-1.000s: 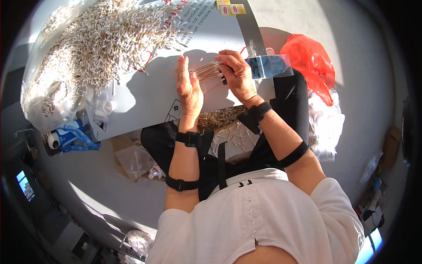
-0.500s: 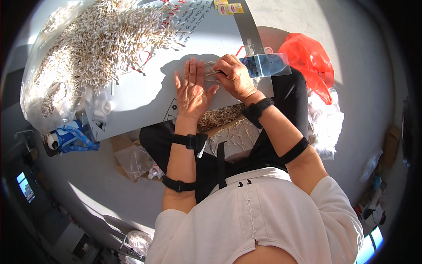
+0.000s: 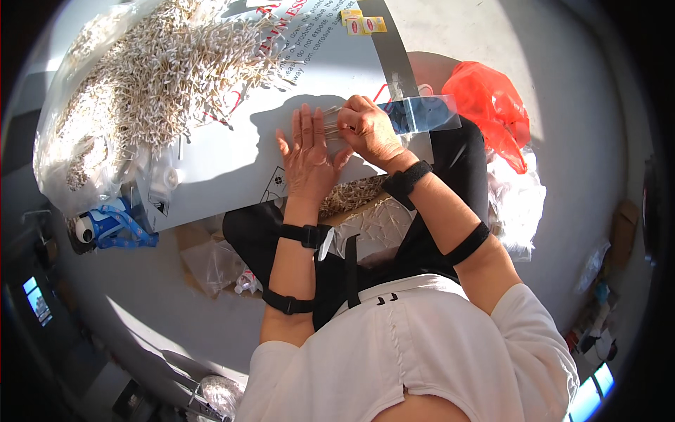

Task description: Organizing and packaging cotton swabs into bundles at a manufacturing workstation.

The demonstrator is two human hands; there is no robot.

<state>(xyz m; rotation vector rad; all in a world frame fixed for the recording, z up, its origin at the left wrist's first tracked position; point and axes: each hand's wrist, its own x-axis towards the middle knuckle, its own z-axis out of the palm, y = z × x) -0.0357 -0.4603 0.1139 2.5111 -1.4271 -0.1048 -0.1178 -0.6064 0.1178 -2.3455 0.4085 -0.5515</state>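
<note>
My left hand (image 3: 308,158) lies flat on the grey printed board (image 3: 218,186), fingers stretched out and thumb apart. Against its fingertips and thumb side rests a small row of cotton swabs (image 3: 331,126). My right hand (image 3: 373,132) is closed, its thumb and fingers pinched at the right ends of these swabs; the curled fingers partly hide the grip. Just right of it a clear plastic sleeve (image 3: 434,112) lies across the board's right edge. A big heap of loose cotton swabs (image 3: 169,77) spreads over the board's far left, spilling from a clear bag (image 3: 53,151).
Small yellow cards (image 3: 365,23) lie at the far edge. A red plastic bag (image 3: 485,102) sits to the right, above white plastic bags (image 3: 517,204). Below the board, more swabs (image 3: 351,195) fill a box between my legs. A blue strapped item (image 3: 112,224) is at left.
My right hand has shifted slightly and its fingers are curled tighter at the swabs. My left hand stays flat on the board. The whole view has moved a little.
</note>
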